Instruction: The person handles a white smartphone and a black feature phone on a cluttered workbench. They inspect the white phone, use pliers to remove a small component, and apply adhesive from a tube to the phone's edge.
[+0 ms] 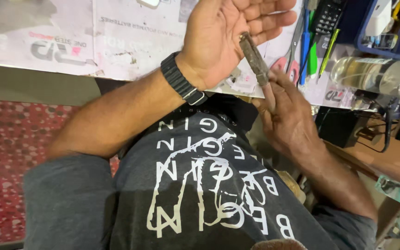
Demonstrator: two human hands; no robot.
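Two hands work close together in the head view, above the person's chest and at the near edge of a table [47, 69].

1. Left hand [228, 37]: fully open, palm turned up toward the camera, fingers stretched out to the right. It grips nothing. A black wristwatch [181, 78] sits on the wrist.
2. Right hand [285, 111]: closed around the lower end of a dark brown rod [254, 58], with the fingers pinched along its shaft.
3. Dark brown rod: rough-surfaced and tilted, its lower end in the right hand. Its upper end rests against the left palm near the base of the fingers. It lies between the two hands, just over the table edge.

Surroundings:
- A pale printed sheet [116, 41] covers the tabletop, far from the body.
- Green and blue pens [311, 51] lie to the right of the hands, beside a black keypad device [327, 16].
- A clear glass jar [366, 74] lies on its side at the far right.
- A grey T-shirt [200, 185] with white print fills the near part of the frame.
- Red patterned flooring [5, 162] shows at the left.
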